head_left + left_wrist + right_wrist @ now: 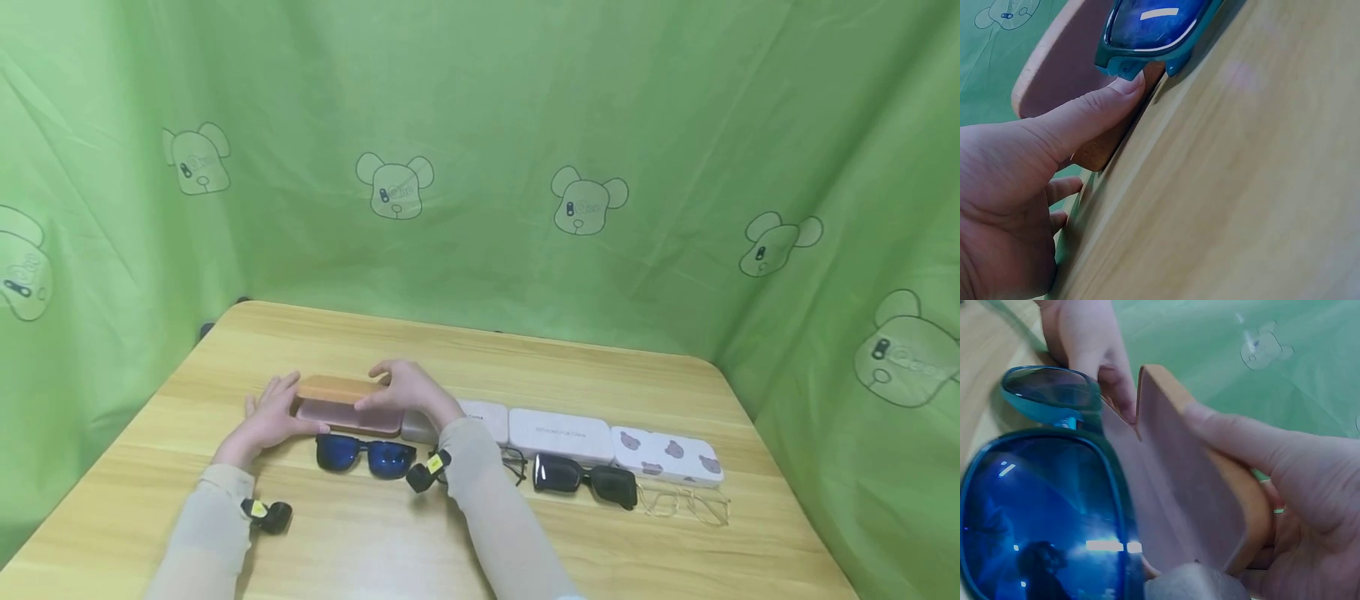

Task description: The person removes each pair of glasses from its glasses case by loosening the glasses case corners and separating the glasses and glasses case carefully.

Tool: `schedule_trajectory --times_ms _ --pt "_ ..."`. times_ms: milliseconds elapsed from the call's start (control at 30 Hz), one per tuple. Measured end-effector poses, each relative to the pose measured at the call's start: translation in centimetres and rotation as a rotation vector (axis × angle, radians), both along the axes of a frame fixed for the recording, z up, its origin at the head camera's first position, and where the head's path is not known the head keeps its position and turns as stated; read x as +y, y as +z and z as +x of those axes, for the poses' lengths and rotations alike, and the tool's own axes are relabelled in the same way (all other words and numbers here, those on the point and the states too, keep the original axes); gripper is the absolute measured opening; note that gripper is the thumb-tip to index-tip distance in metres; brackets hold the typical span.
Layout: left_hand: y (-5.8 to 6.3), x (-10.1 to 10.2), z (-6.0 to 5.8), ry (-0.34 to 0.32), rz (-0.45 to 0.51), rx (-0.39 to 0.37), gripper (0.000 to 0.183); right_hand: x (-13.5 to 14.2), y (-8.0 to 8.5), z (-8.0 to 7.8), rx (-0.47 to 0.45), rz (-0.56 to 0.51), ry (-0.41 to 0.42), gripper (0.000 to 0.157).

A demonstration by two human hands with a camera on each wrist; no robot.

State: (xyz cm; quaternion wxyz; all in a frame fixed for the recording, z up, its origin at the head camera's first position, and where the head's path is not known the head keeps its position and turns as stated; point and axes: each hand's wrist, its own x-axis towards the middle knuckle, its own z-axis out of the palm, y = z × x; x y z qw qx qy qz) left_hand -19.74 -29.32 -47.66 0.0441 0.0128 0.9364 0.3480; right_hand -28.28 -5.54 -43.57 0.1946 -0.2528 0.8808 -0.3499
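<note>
An orange-brown glasses case (330, 388) with a pinkish lining stands open at the left end of a row of cases. My left hand (270, 417) holds its left end, the thumb on the front rim of the base (1100, 147) and the other fingers behind. From the right, my right hand (412, 390) grips the raised lid (1169, 390), thumb on its edge. Just in front of the case lie dark-framed sunglasses with blue mirrored lenses (339, 452), close to the left thumb. Nothing lies on the part of the lining (1166, 469) that shows.
To the right stand a grey case (420, 427), a white lettered case (562, 435) and a bear-patterned case (667, 457). Before them lie thin dark-framed glasses (517, 463), partly behind the right sleeve, black sunglasses (585, 481) and clear glasses (686, 502). Green curtain (480, 267) surrounds the table.
</note>
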Motion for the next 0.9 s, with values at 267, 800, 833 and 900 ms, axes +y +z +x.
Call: schedule_trajectory --times_ms 267,800,833,900 --pt "0.0 0.0 -0.1 0.000 0.029 -0.001 0.102 -0.5 0.1 0.9 0.132 0.113 0.030 0.079" --pt "-0.2 -0.2 -0.4 0.004 -0.010 -0.010 0.102 -1.2 -0.4 2.6 0.270 0.197 0.027 0.081" --pt "-0.2 -0.2 -0.3 0.004 -0.011 -0.010 0.103 -1.2 -0.4 2.6 0.279 0.200 0.028 0.080" --pt "-0.2 -0.2 -0.4 0.003 -0.011 -0.009 0.103 -1.3 -0.6 2.7 0.298 0.208 0.030 0.080"
